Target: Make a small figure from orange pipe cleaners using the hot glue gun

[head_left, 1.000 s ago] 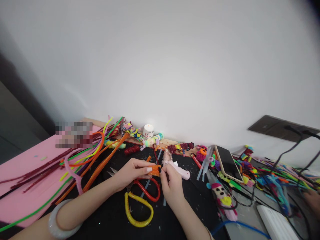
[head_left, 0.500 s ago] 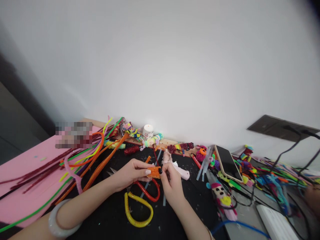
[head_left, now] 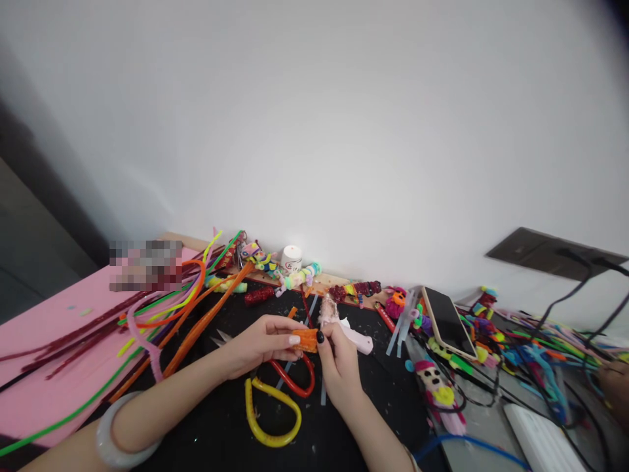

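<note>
Over the black mat, a short bundle of orange pipe cleaner (head_left: 306, 339) is pinched between my two hands. My left hand (head_left: 268, 344) grips its left end with thumb and fingers. At the right end, the closed fingertips of my right hand (head_left: 338, 360) hold it too. Scissors with one yellow and one red handle (head_left: 273, 413) lie beneath my hands, blades pointing left. Just behind my right hand is a pale pink glue gun (head_left: 361, 341), its nozzle end crusted with residue. A small orange piece (head_left: 292, 313) lies behind my left hand.
Long pipe cleaners (head_left: 191, 328) spread across the pink surface at left. Finished pipe-cleaner figures and a white jar (head_left: 291, 258) line the wall. A phone (head_left: 448, 321), a doll figure (head_left: 441, 393), cables and a white power strip (head_left: 543, 439) lie right; another person's hand (head_left: 614, 387) shows at the edge.
The orange bundle has turned slightly and shifted a little right between my fingers. My right hand has moved slightly with it; everything else lies as before.
</note>
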`<state>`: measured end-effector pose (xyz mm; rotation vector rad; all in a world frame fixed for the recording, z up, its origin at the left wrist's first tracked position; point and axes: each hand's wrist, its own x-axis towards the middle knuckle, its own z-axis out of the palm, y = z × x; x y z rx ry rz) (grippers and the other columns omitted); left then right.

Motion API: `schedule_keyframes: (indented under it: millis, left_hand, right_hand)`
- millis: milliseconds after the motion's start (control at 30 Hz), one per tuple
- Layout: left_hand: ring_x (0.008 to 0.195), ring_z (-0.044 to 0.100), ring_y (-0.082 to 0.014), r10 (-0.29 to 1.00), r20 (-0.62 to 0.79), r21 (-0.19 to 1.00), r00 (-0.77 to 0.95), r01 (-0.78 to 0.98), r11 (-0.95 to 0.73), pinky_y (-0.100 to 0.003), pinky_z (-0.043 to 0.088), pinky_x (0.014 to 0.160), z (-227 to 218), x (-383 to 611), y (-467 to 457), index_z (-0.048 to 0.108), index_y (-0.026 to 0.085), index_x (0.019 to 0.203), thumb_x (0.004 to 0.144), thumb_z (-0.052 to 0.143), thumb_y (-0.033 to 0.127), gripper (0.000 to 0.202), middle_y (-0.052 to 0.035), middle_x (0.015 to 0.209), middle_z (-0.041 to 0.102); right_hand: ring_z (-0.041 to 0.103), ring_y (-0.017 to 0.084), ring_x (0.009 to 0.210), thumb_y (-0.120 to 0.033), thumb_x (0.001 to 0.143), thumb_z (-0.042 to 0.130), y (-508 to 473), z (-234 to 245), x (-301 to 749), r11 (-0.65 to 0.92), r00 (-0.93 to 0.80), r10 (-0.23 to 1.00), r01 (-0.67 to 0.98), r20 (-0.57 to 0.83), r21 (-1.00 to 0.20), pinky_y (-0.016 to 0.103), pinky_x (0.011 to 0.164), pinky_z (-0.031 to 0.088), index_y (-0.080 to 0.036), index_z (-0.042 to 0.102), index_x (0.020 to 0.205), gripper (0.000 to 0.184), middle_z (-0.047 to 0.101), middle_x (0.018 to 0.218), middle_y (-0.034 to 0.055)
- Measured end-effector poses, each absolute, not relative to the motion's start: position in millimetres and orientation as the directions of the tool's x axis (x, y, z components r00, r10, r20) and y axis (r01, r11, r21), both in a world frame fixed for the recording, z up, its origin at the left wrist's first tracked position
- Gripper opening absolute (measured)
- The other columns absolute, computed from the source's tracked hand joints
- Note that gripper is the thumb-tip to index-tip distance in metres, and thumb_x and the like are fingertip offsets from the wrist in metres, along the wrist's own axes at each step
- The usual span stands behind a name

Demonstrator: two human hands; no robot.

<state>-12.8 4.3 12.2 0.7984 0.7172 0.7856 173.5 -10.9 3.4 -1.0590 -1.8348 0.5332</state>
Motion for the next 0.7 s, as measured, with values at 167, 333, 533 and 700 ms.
schedule_keyframes:
  millis: [167,333,533,700]
  left_hand:
    - [0.069,0.066,-0.0116,0.825,-0.232,0.858,0.515,-0.292,0.423,-0.025,0.054,0.070,12,-11,4,0.070,0.014,0.092,0.065,0.082,0.023,0.031,-0.0022,0.080,0.071]
    - [0.071,0.065,-0.0117,0.841,-0.208,0.877,0.500,-0.285,0.387,-0.025,0.054,0.070,12,-10,4,0.068,0.014,0.093,0.066,0.081,0.021,0.031,-0.0029,0.082,0.071]
    - [0.072,0.067,-0.0125,0.901,-0.199,0.819,0.387,-0.439,0.369,-0.028,0.054,0.077,11,-13,10,0.060,0.017,0.095,0.069,0.079,0.019,0.032,-0.0032,0.087,0.071]
    - [0.079,0.070,-0.0153,0.911,-0.174,0.788,0.374,-0.503,0.356,-0.029,0.054,0.079,8,-17,13,0.056,0.019,0.098,0.074,0.075,0.017,0.030,-0.0036,0.091,0.071]
  right_hand:
    - [0.045,0.014,0.056,-0.017,0.092,0.039,-14,6,173,0.557,-0.235,0.827,0.465,0.511,-0.688,0.025,0.054,0.036,-0.021,0.046,0.074,0.020,0.046,0.063,-0.0030]
    - [0.045,0.014,0.053,-0.018,0.090,0.040,-15,8,173,0.575,-0.170,0.795,0.516,0.582,-0.635,0.025,0.052,0.036,-0.020,0.048,0.072,0.020,0.046,0.060,-0.0027]
    - [0.052,0.017,0.064,-0.020,0.088,0.042,0,5,186,0.468,-0.040,0.821,0.619,0.570,-0.631,0.028,0.061,0.041,-0.018,0.052,0.090,0.011,0.055,0.073,0.0019]
    - [0.053,0.027,0.093,-0.008,0.071,0.042,12,6,196,0.272,-0.058,0.898,0.851,0.436,-0.449,0.039,0.079,0.041,-0.017,0.052,0.102,0.034,0.060,0.100,0.0103]
